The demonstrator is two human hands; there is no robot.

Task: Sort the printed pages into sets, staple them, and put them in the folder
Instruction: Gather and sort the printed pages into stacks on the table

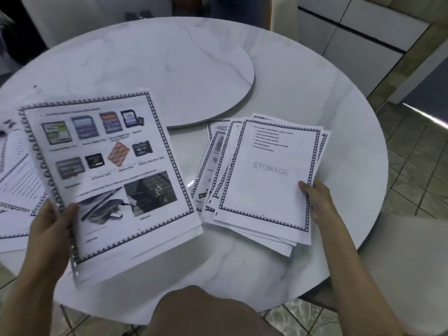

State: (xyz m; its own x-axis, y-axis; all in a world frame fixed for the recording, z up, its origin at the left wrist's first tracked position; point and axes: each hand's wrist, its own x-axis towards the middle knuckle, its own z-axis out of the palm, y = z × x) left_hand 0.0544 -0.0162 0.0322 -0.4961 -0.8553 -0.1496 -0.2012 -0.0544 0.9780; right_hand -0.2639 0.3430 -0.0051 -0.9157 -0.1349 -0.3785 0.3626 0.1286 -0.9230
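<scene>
My left hand [52,220] grips a small stack of printed pages [109,180] by its left edge and holds it tilted above the table; the top sheet shows colour pictures of memory cards inside a patterned border. My right hand [317,200] rests on the right edge of a loose, fanned pile of pages [261,180] lying on the table, thumb on the top sheet, which reads STORAGE. More printed pages [17,180] lie spread at the far left, partly hidden behind the held stack. No stapler or folder is in view.
The round white marble table [339,117] carries a raised turntable disc [169,69] at its centre. White cabinets [363,32] stand at the back right, tiled floor [412,154] to the right. My knee [206,311] shows below the table's near edge.
</scene>
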